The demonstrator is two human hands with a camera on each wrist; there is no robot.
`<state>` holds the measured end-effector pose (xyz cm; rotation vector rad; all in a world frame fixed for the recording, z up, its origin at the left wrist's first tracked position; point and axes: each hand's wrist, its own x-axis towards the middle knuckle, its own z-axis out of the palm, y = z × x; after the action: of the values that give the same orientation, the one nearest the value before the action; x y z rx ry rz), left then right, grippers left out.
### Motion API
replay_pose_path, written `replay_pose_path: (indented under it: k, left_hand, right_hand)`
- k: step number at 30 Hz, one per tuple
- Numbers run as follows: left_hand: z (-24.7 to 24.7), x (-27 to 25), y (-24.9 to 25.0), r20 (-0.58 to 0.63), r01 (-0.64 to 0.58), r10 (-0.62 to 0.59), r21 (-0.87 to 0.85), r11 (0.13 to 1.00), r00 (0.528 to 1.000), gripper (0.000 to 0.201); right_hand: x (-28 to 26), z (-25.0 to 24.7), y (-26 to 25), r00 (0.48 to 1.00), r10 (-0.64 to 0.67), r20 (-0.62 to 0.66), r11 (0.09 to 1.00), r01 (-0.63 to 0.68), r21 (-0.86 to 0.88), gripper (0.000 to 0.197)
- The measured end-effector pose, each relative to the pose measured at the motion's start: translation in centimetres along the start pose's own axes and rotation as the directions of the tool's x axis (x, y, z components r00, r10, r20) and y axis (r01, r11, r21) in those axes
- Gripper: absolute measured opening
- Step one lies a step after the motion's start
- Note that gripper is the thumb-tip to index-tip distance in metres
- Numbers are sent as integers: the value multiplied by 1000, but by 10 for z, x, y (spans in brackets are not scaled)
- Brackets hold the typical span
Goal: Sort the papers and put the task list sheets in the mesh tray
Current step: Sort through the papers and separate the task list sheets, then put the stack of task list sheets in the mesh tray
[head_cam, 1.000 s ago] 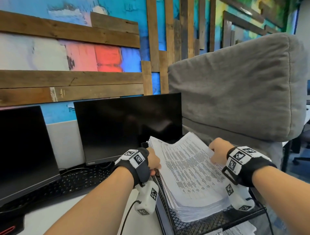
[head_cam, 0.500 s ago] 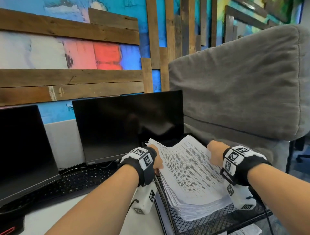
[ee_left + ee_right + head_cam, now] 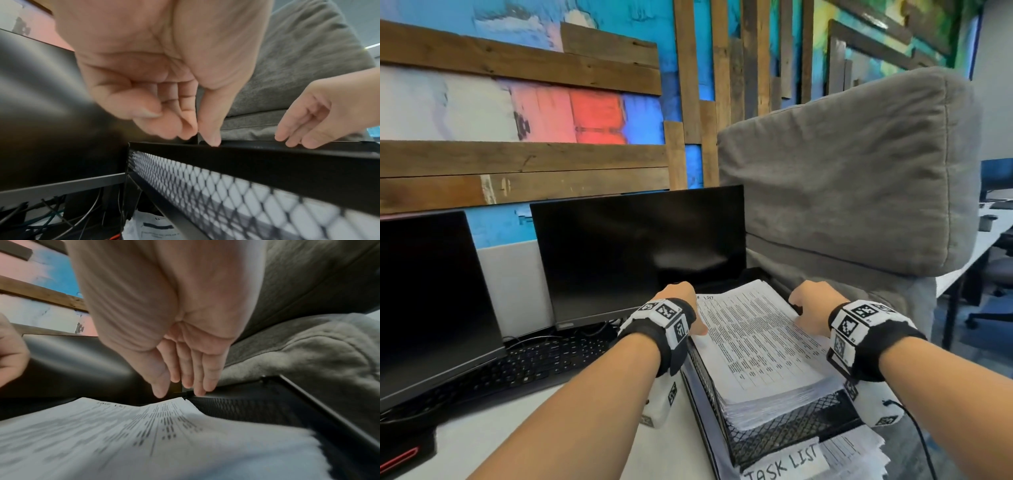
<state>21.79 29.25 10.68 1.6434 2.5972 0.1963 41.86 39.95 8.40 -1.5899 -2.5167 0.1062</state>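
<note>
Settling the stack of task list sheets [image 3: 756, 346] inside the mesh tray [image 3: 791, 425], right behind the tray's "TASK LIST" label [image 3: 786, 462].

Resting the left hand [image 3: 678, 301] at the tray's left rim, grip loose and holding nothing, thumb tip just touching the rim. Resting the right hand [image 3: 811, 301] at the tray's far right corner, grip open with straight fingers, fingertips [image 3: 200, 391] just at the corner of the stack.

Probably the best way of doing this step:

- Pushing gently from both sides of the tray at once, for lining up the edges.
- Pressing softly, not hard, because of bendy paper and a top sheet already humping up a little near the tray's far wall.
- Tucking the far corners down inside the tray's walls, not over them.
- Watching the pile, now sitting higher than the tray's front wall and maybe ready for sliding off.
- Leaving alone the other papers [image 3: 859, 455] lying under the tray's front.
</note>
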Motion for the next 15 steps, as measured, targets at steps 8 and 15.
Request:
replay_pose_path:
  k: [8,15]
  left_hand:
    - [7,-53,2,21,-159,160,-48,986,987,15]
    - [18,-88,-8,84,-78,87,-107,991,993,30]
  right_hand:
    - [-50,24,11,1000,21,15,997,-22,80,29]
    - [-97,16,19,1000,-1,-18,997,2,75,10]
